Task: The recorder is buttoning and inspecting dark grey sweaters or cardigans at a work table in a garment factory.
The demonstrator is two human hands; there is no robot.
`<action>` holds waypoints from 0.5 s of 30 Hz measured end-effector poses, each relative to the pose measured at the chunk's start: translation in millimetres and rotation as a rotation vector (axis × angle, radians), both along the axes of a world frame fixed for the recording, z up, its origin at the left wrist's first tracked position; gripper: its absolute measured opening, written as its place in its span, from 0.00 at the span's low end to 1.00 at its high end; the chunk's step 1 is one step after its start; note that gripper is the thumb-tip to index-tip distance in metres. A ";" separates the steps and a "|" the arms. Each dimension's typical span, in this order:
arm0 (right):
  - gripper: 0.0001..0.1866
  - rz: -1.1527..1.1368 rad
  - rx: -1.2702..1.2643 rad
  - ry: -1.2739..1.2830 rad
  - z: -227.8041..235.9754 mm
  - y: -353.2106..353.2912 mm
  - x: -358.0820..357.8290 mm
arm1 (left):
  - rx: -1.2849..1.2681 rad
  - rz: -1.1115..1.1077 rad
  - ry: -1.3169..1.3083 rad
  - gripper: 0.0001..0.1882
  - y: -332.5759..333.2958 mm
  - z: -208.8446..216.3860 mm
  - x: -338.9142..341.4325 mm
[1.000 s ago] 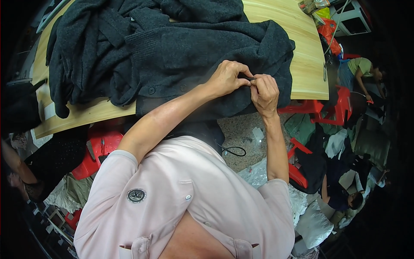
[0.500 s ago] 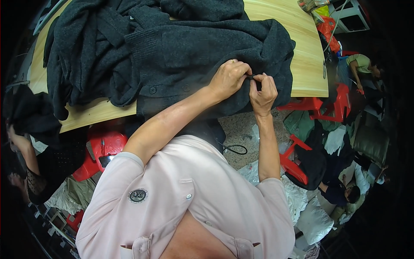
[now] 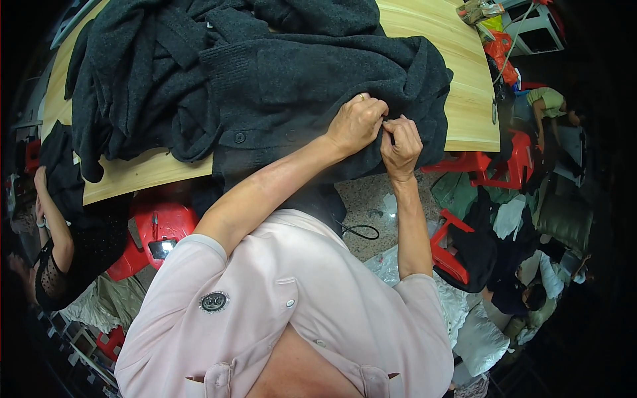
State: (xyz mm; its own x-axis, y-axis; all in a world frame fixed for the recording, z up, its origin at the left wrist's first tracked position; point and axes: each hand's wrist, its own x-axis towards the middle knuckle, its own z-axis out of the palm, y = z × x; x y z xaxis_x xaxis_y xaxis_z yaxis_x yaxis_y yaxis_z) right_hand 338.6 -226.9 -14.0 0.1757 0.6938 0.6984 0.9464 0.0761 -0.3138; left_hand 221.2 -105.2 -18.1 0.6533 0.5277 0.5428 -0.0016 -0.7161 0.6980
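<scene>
A dark grey knit cardigan [image 3: 298, 73] lies on the table, its buttoned front edge hanging over the near side. Toward the right end of that edge, my left hand [image 3: 358, 123] is closed on a fold of the knit, a ring on one finger. Just right of it, my right hand [image 3: 401, 146] pinches the same edge, thumb and fingertips close to the left fingers. Whatever small part lies between the fingertips is too dark to make out. One dark button [image 3: 239, 138] shows on the cardigan's edge, left of my hands.
The pale wooden table [image 3: 464, 99] carries more dark knit garments [image 3: 139, 86] at left. Below it stand red stools [image 3: 162, 225], one holding a phone [image 3: 162, 249]. Co-workers sit on both sides. White plastic bags [image 3: 481, 341] lie at lower right.
My hands stay at the cardigan's edge, the fingertips shifting slightly. At left, a co-worker's arms have moved up beside a dark garment. The view has shifted a little.
</scene>
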 end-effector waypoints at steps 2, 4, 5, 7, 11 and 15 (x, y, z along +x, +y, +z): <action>0.08 -0.012 0.010 -0.035 -1.9 -1.0 2.3 | -0.002 -0.022 0.036 0.04 -0.8 1.9 -1.7; 0.08 -0.016 0.018 -0.063 -4.7 -2.3 -0.1 | -0.007 -0.037 0.079 0.04 -0.1 4.9 -7.1; 0.08 -0.099 -0.002 0.024 -6.9 -3.3 -3.1 | 0.023 -0.088 0.082 0.05 1.8 6.4 -9.7; 0.08 -0.207 -0.009 0.131 -11.0 -5.2 -3.8 | 0.051 -0.139 0.085 0.05 1.3 5.2 -13.8; 0.07 -0.239 -0.021 0.142 -9.4 -7.5 -7.5 | 0.139 -0.230 0.077 0.08 1.0 5.3 -27.4; 0.07 -0.146 -0.068 0.164 3.3 -7.5 -1.3 | 0.323 -0.249 0.237 0.19 0.8 14.3 -38.1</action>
